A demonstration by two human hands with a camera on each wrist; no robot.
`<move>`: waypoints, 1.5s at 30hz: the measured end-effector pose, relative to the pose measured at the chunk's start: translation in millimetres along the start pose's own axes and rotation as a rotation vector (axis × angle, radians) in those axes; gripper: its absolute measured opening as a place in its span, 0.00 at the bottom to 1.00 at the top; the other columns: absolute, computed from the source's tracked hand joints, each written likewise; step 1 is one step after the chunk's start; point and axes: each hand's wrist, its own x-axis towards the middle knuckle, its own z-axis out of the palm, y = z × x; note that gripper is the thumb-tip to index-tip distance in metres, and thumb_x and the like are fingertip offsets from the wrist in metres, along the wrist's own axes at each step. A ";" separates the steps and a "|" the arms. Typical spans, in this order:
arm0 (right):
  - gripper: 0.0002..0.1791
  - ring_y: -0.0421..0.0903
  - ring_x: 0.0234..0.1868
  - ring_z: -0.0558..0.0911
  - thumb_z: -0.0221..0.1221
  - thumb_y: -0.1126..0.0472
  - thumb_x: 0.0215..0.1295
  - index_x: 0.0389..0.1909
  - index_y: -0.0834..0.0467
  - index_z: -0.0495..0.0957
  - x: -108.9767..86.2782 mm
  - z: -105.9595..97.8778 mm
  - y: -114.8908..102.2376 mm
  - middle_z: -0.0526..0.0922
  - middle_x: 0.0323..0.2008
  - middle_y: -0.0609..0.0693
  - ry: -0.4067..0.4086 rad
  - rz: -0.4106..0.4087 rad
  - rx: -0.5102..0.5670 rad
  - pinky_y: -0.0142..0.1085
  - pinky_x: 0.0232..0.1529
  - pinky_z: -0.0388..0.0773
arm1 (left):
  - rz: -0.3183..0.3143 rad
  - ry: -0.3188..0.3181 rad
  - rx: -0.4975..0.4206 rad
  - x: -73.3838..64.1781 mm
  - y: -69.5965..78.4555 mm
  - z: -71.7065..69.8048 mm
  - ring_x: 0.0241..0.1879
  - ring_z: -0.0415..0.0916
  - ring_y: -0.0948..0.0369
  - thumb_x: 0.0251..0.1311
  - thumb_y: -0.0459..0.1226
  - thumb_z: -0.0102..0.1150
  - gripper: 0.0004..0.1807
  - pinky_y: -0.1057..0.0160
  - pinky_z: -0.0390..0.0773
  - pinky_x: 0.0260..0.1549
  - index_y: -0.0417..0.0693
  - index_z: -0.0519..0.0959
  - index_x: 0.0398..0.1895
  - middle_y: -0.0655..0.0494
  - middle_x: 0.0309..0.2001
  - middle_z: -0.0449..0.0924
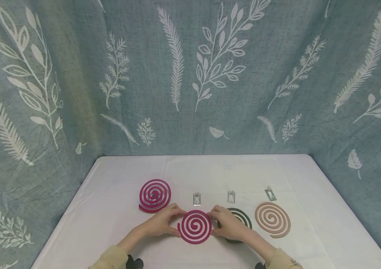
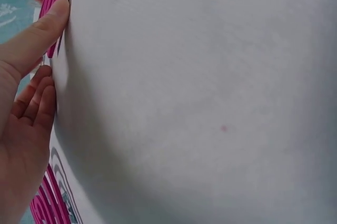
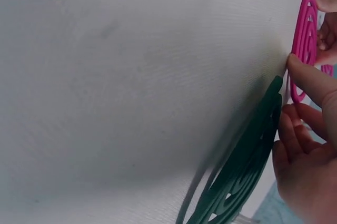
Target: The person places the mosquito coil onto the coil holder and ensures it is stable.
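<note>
A pink mosquito coil is held between both hands at the front middle of the white table. My left hand has thumb and forefinger on the coil's left edge. At the opposite edge, the thumb and forefinger of my right hand touch the rim. Partly hidden behind the right hand lies a dark green coil. Another pink coil is behind the left hand, with some metal showing at its centre. A tan coil lies further right.
Small metal coil stands form a row behind the coils: one behind the held coil, one behind the green coil and one behind the tan coil. A blue leaf-patterned curtain surrounds the table's back and sides.
</note>
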 end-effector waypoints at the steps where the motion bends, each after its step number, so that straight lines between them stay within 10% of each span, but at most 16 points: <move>1: 0.27 0.38 0.42 0.74 0.68 0.54 0.52 0.54 0.59 0.77 -0.1 0.1 0.0 0.77 0.41 0.44 0.001 0.001 -0.002 0.31 0.45 0.76 | 0.005 0.003 -0.003 -0.3 -0.2 0.2 0.50 0.70 0.58 0.46 0.43 0.72 0.31 0.63 0.74 0.55 0.47 0.75 0.57 0.60 0.46 0.74; 20: 0.29 0.40 0.43 0.76 0.65 0.55 0.56 0.58 0.60 0.73 -2.6 2.8 4.3 0.80 0.43 0.45 0.065 -0.055 0.021 0.33 0.47 0.77 | 0.052 0.046 -0.052 -0.1 -1.7 1.6 0.41 0.74 0.66 0.44 0.42 0.73 0.34 0.67 0.77 0.49 0.44 0.74 0.58 0.59 0.42 0.80; 45: 0.32 0.36 0.40 0.79 0.63 0.58 0.59 0.65 0.57 0.67 -0.4 -32.0 -1.2 0.80 0.35 0.45 0.087 -0.006 0.416 0.35 0.46 0.78 | 0.114 0.107 -0.102 2.0 23.8 -33.8 0.40 0.76 0.68 0.49 0.39 0.71 0.34 0.68 0.79 0.45 0.42 0.72 0.61 0.55 0.39 0.81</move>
